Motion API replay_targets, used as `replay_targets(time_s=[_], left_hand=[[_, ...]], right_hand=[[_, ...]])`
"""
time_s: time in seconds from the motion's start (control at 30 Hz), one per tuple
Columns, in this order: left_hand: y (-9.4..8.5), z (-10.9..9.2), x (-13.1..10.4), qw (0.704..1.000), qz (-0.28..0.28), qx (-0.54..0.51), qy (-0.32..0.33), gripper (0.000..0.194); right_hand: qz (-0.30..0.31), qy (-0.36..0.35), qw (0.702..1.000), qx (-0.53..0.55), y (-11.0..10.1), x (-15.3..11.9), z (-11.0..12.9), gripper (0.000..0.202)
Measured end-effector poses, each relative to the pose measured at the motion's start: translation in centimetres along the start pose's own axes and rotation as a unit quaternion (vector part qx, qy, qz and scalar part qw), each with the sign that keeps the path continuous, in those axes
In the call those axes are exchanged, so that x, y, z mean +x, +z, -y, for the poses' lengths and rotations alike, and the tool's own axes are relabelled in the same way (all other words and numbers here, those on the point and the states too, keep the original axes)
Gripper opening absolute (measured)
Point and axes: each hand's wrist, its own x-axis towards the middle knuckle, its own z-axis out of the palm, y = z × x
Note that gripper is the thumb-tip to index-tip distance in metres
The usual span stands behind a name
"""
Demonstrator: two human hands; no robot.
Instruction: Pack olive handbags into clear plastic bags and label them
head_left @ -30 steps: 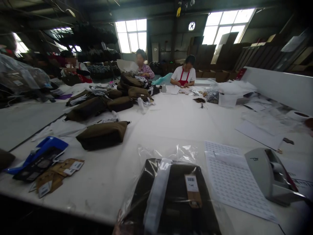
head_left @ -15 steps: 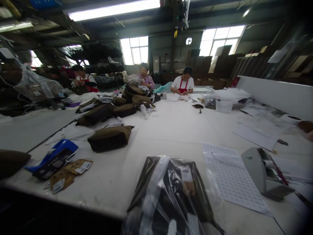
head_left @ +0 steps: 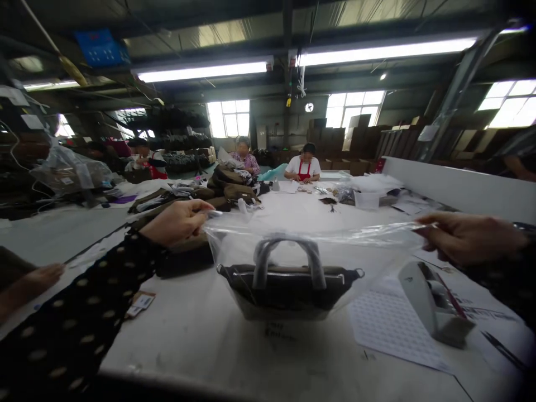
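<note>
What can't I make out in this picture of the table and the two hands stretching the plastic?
In the head view:
Printed sheet: print too small and blurred to read.
Tags: partly hidden behind the left sleeve.
Handbag: lower part hazy behind the clear plastic bag.
Another person's hand: the arm is cut off by the left edge.
Right hand: the arm runs off the right edge.
</note>
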Motion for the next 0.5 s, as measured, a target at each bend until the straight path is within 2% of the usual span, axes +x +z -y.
replay_targets(time_s=[0.1, 0.2, 0.27, 0.37, 0.43, 0.5], left_hand=[[-1.2, -0.7, 2.9, 0.999, 0.037, 0.034, 0.015, 0.034], [-1.5, -0.3, 4.0, 0.998, 0.04, 0.047, 0.023, 0.032], [-1.5, -0.1, 4.5, 0.997, 0.043, 0.06, 0.029, 0.03], [-1.2, -0.2, 5.3, 0.994, 0.056, 0.089, 0.042, 0.026], [-0.8, -0.4, 5.9, 0.989, 0.091, 0.111, 0.046, 0.023], [-0.4, -0.3, 6.1, 0.985, 0.119, 0.11, 0.053, 0.022]], right_hand=[[0.127, 0.055, 0.99, 0.012, -3.0, 4.3, 2.9, 0.031], [0.155, 0.11, 0.981, 0.047, -4.2, 6.1, 4.0, 0.03], [0.179, 0.136, 0.97, 0.088, -4.2, 6.9, 3.5, 0.034], [0.218, 0.107, 0.955, 0.171, -3.5, 8.2, 2.3, 0.03], [0.237, 0.078, 0.946, 0.208, -3.0, 8.9, 1.5, 0.026], [0.268, 0.099, 0.936, 0.203, -2.3, 9.1, 0.5, 0.028]])
